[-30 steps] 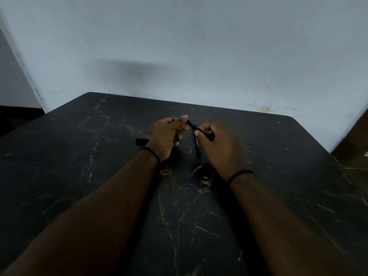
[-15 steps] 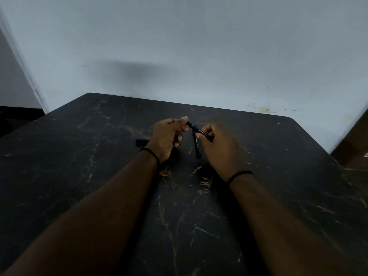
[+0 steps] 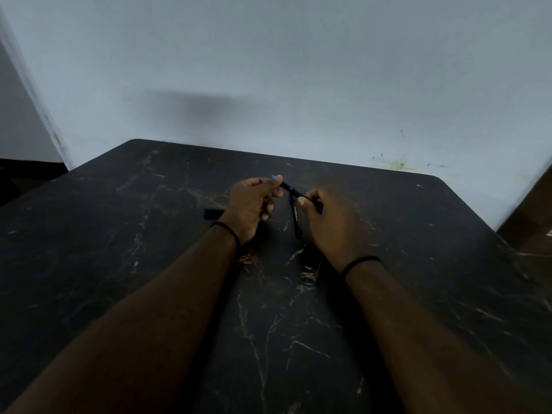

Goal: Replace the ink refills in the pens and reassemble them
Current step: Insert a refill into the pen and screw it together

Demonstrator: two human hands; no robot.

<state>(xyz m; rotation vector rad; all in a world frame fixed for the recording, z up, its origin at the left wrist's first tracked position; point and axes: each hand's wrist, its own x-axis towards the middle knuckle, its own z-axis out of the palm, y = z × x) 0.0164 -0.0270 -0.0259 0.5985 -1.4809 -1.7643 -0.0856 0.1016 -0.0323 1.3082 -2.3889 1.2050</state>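
Your left hand (image 3: pixel 251 204) is hiding one end of the dark pen (image 3: pixel 291 191), your right hand (image 3: pixel 328 222) the other. The left wrist is covering part of the pen cap (image 3: pixel 212 213).

Dim room: pale blue-grey wall (image 3: pixel 298 70), yellowish stain (image 3: pixel 398 164), black veined marble-look table (image 3: pixel 119 264) against it.

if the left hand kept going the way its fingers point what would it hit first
Probably the right hand: the left hand points along the pen they share, straight toward it. Depth is hard to judge.
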